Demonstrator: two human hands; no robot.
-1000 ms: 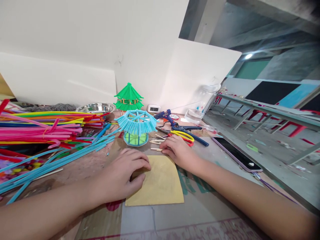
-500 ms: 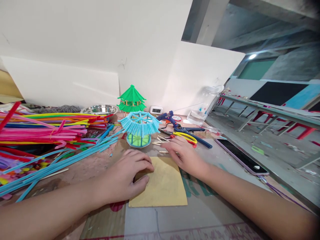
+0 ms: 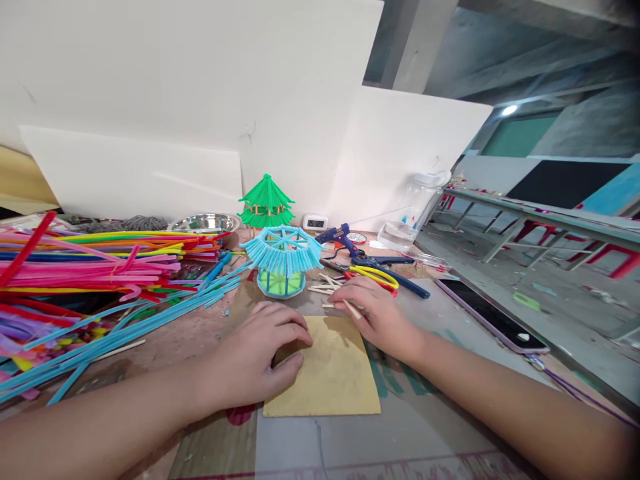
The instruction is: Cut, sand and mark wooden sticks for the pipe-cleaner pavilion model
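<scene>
On the yellow sheet (image 3: 325, 370) the left hand (image 3: 260, 360) presses flat; the right hand (image 3: 375, 317) apparently pinches a wooden stick (image 3: 351, 309) (lift it gently, sheet pinned).

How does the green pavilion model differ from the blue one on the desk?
The green pavilion has two tiers and a pointed roof; the blue pavilion has one flat, open-spoked roof. The green one stands at the back by the white board; the blue one stands nearer, just beyond the left hand and right hand. The green one looks smaller in the picture. Both are upright, with fringed roofs.
</scene>
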